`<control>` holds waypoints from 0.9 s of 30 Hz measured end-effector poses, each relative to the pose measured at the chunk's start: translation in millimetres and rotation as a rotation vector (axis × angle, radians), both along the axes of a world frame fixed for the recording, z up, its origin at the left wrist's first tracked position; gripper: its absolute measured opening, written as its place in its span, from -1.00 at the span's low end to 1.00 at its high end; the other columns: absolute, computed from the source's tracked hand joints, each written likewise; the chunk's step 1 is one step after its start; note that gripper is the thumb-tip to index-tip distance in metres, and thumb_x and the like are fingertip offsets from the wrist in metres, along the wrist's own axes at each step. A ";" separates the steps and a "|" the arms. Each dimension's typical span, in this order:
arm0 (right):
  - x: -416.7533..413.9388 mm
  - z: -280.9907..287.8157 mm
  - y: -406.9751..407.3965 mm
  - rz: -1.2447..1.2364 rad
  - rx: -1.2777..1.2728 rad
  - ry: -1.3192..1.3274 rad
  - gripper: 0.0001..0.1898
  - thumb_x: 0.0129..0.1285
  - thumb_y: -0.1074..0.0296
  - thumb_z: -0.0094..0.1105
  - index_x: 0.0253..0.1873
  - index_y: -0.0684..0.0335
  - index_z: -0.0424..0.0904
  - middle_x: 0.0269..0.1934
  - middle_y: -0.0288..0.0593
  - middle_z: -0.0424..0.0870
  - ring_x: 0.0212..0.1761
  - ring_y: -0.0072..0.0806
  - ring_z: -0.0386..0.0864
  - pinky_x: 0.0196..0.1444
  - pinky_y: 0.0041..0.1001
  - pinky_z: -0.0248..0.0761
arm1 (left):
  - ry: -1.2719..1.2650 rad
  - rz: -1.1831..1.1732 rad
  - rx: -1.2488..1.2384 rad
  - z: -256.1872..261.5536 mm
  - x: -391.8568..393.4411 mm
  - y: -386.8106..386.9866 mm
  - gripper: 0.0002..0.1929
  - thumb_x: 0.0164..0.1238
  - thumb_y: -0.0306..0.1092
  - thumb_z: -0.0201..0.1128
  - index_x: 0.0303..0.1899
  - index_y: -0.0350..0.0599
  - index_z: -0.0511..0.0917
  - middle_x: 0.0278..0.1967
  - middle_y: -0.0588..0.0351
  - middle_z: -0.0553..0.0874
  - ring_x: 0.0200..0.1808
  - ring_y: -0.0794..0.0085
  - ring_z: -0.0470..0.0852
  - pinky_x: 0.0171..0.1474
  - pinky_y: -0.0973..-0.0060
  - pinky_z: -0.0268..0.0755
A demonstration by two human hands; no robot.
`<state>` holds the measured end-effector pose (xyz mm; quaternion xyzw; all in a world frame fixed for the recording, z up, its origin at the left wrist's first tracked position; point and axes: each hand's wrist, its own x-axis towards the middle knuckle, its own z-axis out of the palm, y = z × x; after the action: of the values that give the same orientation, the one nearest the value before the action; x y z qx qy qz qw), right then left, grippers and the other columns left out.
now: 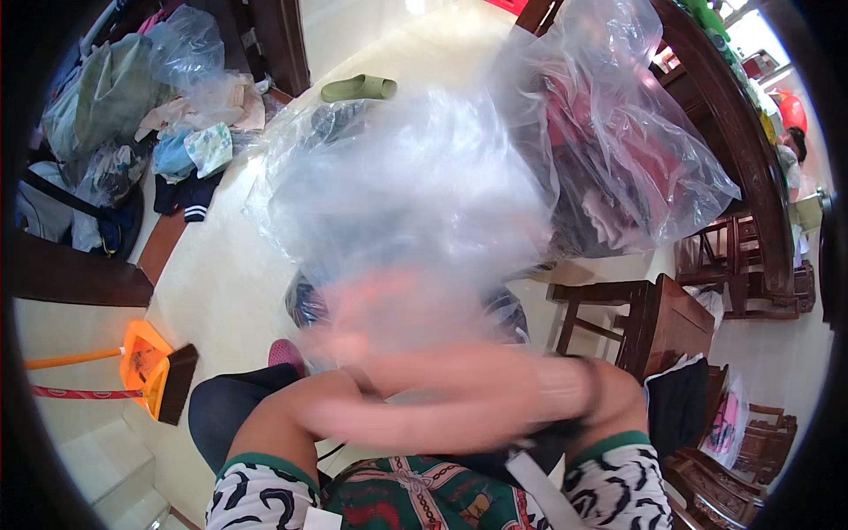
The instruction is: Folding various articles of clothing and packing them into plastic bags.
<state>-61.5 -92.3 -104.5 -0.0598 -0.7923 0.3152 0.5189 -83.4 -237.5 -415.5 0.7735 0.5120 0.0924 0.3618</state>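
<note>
My forearms [424, 404] cross low in front of me, strongly blurred. A dark band shows near the right end of them. My left and right hands cannot be told apart clearly; pinkish blurs lie at the near edge of a large clear plastic bag or sheet [424, 179]. Whether either hand grips it is hidden by the blur. Dark, plastic-wrapped bundles [509, 311] show beneath its near edge. To the right, another clear plastic bag [636, 152] covers red, pink and dark cloth items.
Clothes and plastic bags [192, 112] are heaped at the upper left. A green clog [358, 87] lies beyond the plastic. An orange dustpan [140, 354] and a broom [177, 384] are at the left. A dark wooden stool [599, 293] and carved furniture stand at the right.
</note>
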 end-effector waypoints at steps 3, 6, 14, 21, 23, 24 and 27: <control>-58.5 -111.1 -16.9 0.333 0.178 -0.533 -0.62 0.22 0.22 0.02 0.09 0.26 0.43 -0.06 -0.12 0.51 -0.06 -0.41 0.45 0.00 -0.50 0.32 | -0.082 -0.009 0.262 -8.4 11.6 9.5 -0.63 0.06 -0.20 0.11 -0.05 -0.01 0.51 -0.07 -0.11 0.57 0.00 0.11 0.52 0.07 0.19 0.34; -90.8 -227.1 -30.3 0.473 0.256 -0.897 -0.54 0.20 0.07 0.00 0.12 0.21 0.44 0.02 -0.08 0.50 0.03 -0.33 0.45 0.08 -0.45 0.29 | -0.287 0.104 0.890 -24.1 7.2 10.5 -0.63 0.04 -0.20 0.12 -0.05 0.00 0.51 -0.07 -0.10 0.57 0.00 0.12 0.52 0.06 0.19 0.34; -12.3 -227.3 67.5 0.121 -0.051 -1.729 -0.41 0.17 -0.19 -0.16 -0.19 0.29 0.63 -0.17 0.13 0.61 -0.09 0.01 0.55 0.05 -0.22 0.35 | -0.298 -0.251 0.227 59.4 -39.8 7.9 -0.80 0.01 -0.44 0.04 -0.26 -0.17 0.48 -0.21 -0.02 0.51 -0.18 0.10 0.56 -0.11 0.28 0.41; 75.4 -220.5 73.4 0.012 0.027 -1.777 -0.44 0.18 -0.13 -0.14 -0.27 0.33 0.64 -0.25 0.13 0.62 -0.17 0.05 0.56 -0.04 -0.20 0.37 | -0.414 -0.219 0.101 83.6 -40.0 21.7 -0.78 0.03 -0.52 0.00 -0.25 -0.09 0.48 -0.25 0.04 0.54 -0.17 0.09 0.56 -0.12 0.29 0.42; 82.2 -225.5 80.2 0.008 0.246 -1.590 -0.44 0.17 -0.14 -0.14 -0.25 0.33 0.64 -0.22 0.12 0.62 -0.15 0.04 0.54 -0.04 -0.19 0.35 | -0.437 -0.203 0.107 83.3 -41.4 25.9 -0.80 0.05 -0.51 0.00 -0.27 -0.09 0.50 -0.25 0.04 0.56 -0.17 0.10 0.57 -0.12 0.33 0.43; 88.4 -230.9 81.3 0.008 0.398 -1.440 -0.43 0.18 -0.14 -0.14 -0.23 0.32 0.64 -0.18 0.12 0.61 -0.11 0.02 0.53 -0.01 -0.20 0.34 | -0.449 -0.203 0.096 84.2 -41.4 27.5 -0.81 0.05 -0.50 0.01 -0.27 -0.09 0.51 -0.26 0.05 0.57 -0.18 0.11 0.57 -0.11 0.35 0.43; 101.3 -228.1 85.1 -0.035 0.076 -1.546 -0.44 0.18 -0.17 -0.14 -0.25 0.27 0.65 -0.15 0.11 0.60 -0.08 0.01 0.52 0.01 -0.20 0.32 | -0.519 -0.153 0.052 82.2 -44.7 27.7 -0.83 0.07 -0.46 0.04 -0.31 -0.11 0.57 -0.27 0.06 0.62 -0.18 0.17 0.59 -0.08 0.45 0.42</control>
<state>39.8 -7.1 -332.6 -0.2576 -0.9386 0.1481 -0.1752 -128.0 -209.8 -333.3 0.7695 0.3396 0.2733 0.4668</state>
